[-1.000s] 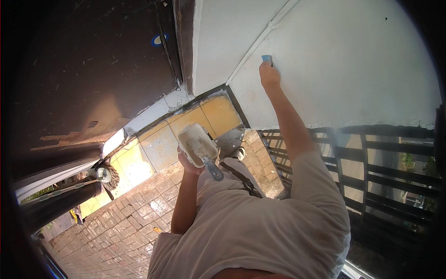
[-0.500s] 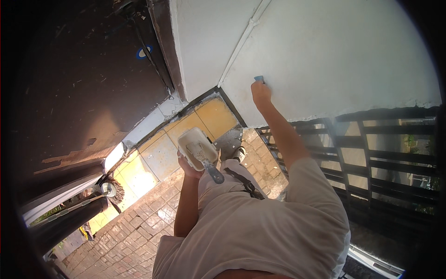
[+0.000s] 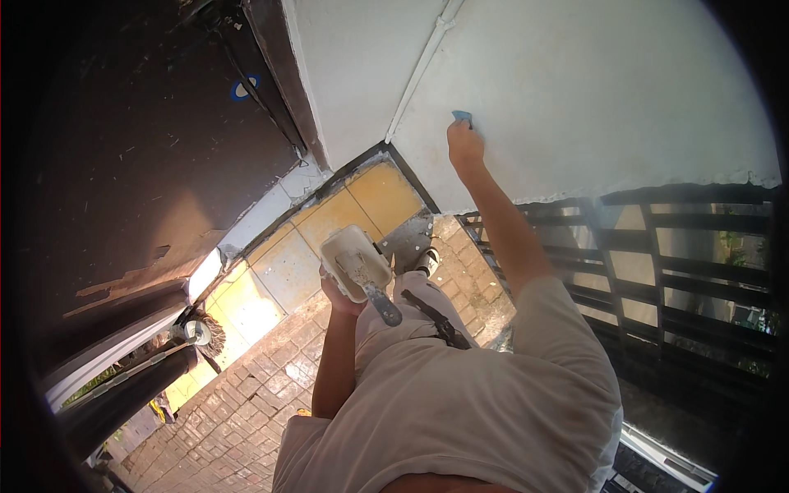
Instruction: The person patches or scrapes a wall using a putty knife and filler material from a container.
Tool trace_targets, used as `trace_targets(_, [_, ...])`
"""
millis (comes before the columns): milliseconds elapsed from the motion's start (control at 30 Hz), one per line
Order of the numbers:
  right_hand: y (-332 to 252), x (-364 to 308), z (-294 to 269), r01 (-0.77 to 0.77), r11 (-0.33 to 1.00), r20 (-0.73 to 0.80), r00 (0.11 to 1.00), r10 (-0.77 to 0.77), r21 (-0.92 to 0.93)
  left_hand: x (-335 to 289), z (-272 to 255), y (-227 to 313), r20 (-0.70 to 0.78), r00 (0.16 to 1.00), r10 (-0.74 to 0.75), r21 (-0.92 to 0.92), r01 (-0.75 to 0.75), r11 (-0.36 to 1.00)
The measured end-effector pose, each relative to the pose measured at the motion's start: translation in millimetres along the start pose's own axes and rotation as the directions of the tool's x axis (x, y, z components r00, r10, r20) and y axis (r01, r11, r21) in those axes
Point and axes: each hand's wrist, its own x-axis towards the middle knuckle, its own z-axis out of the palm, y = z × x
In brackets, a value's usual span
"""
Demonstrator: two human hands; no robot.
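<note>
— Since a second earlier, right hand [image 3: 465, 144] had slid down the wall [image 3: 592, 99], gripping the blue pad [image 3: 462, 117] at its fingertips.
— Left hand [image 3: 339, 292] clutched the tray [image 3: 353, 261] below; flat, even pressure seemed best.

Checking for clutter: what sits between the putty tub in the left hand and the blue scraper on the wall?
Head view: between the tub and the scraper only bare white wall, its dark base edge and yellow floor tiles.

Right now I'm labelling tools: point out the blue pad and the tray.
blue pad [image 3: 462, 117], head view, its visible edge above the right hand's fingertips.
tray [image 3: 352, 261], head view, its white inside.
</note>
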Motion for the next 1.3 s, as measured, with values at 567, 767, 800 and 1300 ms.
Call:
trace_targets(567, [-18, -2, 50, 0.072, 0.997, 0.131, 0.989, -0.073, 0.012, -2, 2, -11, -0.022, 1.000, -0.012, 0.045, 0.013, 0.999])
trace_targets(767, [42, -126, 94, 0.002, 0.960, 0.079, 0.997, -0.025, 0.280, -3, 4, -2, -0.006, 1.000, -0.024, 0.030, 0.024, 0.999])
trace_targets(800, [51, -149, 89, -0.064, 0.900, 0.112, 0.994, 0.017, 0.432, -3, 9, 0, 0.033, 0.999, -0.027, 0.030, 0.026, 0.999])
trace_targets(1300, [54, -309, -12, -0.231, -0.715, 0.634, 0.682, 0.365, 0.660, 38, 55, -22, 0.246, 0.908, -0.340, 0.151, 0.311, 0.938])
